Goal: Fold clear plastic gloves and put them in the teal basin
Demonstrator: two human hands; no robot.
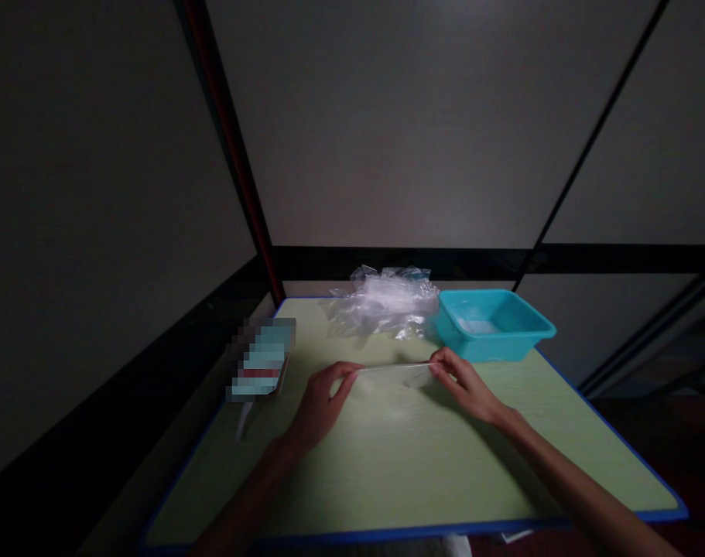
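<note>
Dim, greyish wall panels (387, 139) are closing in at the back and left, so we're not getting much light. Below them we're looking at a pale table (375, 472) with a blue rim. Toward its far right side a turquoise tub (491, 348) is sitting upright, with something whitish (477, 326) lying inside that we're not managing to identify. Just left of it a crinkly pile of clear plastic (387, 302) is spreading out near the back edge. Over on the left side a pixelated object (262, 360) is hiding its details from us, with a pale strip (244, 422) poking out below.

Hands next: our left hand (323, 394) is pinching one end of a thin clear sheet (395, 367), thumb against fingers, and our right hand (465, 387) is pinching the other end the same way. The sheet is stretching between them above the table, in front of the pile, nearly edge-on, so we're not really seeing its full shape.

Handling-wise, we're guessing it's plastic film: next to no weight, floppy, probably slippery, maybe tearing if we're tugging hard. For grip, we're favouring a light pinch at both ends, with even tension, because the middle is probably bunching up otherwise.
</note>
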